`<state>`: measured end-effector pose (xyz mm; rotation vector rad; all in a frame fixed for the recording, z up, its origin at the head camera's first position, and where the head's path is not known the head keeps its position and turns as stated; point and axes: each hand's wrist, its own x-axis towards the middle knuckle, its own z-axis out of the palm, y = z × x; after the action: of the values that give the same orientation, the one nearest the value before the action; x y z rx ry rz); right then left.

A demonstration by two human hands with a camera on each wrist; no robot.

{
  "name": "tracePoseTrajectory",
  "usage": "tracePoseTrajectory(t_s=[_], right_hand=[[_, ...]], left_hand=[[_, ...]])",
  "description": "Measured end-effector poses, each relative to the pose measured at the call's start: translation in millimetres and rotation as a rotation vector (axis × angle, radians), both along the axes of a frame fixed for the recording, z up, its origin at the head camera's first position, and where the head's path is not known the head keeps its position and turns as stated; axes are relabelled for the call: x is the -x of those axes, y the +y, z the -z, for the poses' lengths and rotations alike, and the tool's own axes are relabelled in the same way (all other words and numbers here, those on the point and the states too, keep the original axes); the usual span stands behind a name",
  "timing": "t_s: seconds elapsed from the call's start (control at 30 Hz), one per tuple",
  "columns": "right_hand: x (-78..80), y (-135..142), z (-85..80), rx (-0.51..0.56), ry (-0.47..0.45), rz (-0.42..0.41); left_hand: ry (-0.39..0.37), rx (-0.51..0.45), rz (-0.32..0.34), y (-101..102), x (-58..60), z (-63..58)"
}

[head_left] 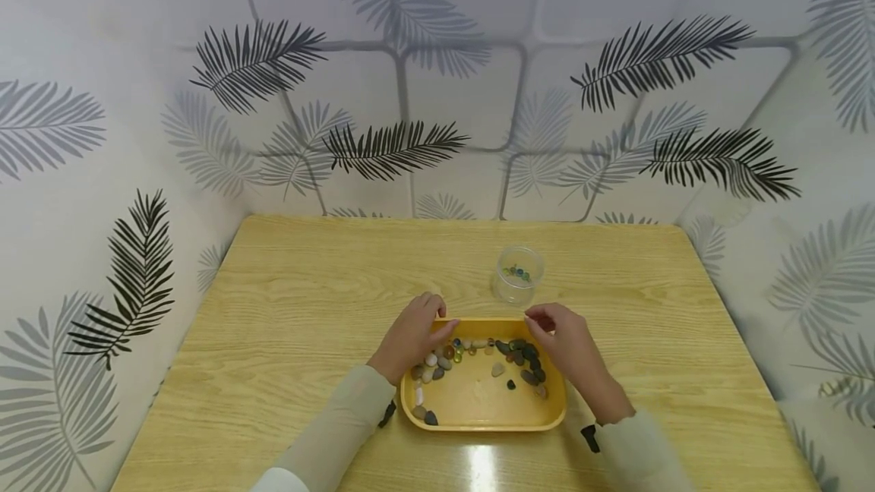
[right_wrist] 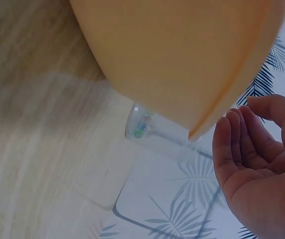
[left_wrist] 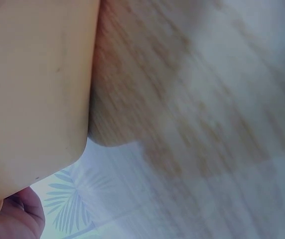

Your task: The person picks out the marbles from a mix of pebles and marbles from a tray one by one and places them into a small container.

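Observation:
A yellow tray (head_left: 472, 405) lies on the table with pebbles and glass marbles in it. Lighter stones (head_left: 432, 360) and a few marbles (head_left: 458, 355) gather along its left and back sides; dark pebbles (head_left: 530, 355) cluster at the back right. My left hand (head_left: 412, 334) grips the tray's back left corner, thumb over the rim; the left wrist view shows this hand (left_wrist: 15, 219) beyond the tray's outer wall (left_wrist: 38, 89). At the back right corner is my right hand (head_left: 569, 344). In the right wrist view its loosely curled fingers (right_wrist: 223, 139) show nothing between them and the thumb.
Just behind the tray stands a clear round cup (head_left: 513, 296) with several marbles at its bottom. The wooden table (head_left: 307, 272) meets a wall (head_left: 458, 89) printed with leaves at the back. Black straps (head_left: 590, 439) hang at both wrists.

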<state>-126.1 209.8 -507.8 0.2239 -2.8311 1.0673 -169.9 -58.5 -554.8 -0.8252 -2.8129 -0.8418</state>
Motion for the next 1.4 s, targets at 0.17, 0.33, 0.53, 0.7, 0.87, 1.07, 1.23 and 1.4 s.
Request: tracePoseTrajectory(t_s=[0.17,0.33,0.53,0.7,0.87,1.07,1.23,1.4], right_hand=[[-9.8,-6,3.1,0.009,-0.005,-0.012],[-16.5,-12,7.2,0.007,-0.036,-0.014],[-22.2,-19,10.2,0.004,-0.111,-0.018],[-25.7,-25,13.9,-0.028,-0.135,-0.023],[-28.3,-32,19.6,-0.080,-0.135,-0.039],[-29.5,-38,22.4,-0.133,-0.131,-0.055],[-30.3,-40,24.6,-0.208,-0.101,-0.048],[-30.0,-41,27.2,-0.240,-0.096,-0.034]], left_hand=[[0.008,0.008,-0.003,1,0.9,1.1],[0.025,0.006,0.002,0,0.8,2.0],[0.044,-0.001,0.006,0,0.5,2.0],[0.034,0.003,0.002,0,-0.2,0.4],[0.039,0.007,0.002,0,-0.3,-0.3],[0.049,0.000,0.007,0,-0.8,-0.5],[0.046,-0.007,0.010,0,-0.8,-1.0],[0.053,-0.001,0.006,0,-0.7,-0.9]])
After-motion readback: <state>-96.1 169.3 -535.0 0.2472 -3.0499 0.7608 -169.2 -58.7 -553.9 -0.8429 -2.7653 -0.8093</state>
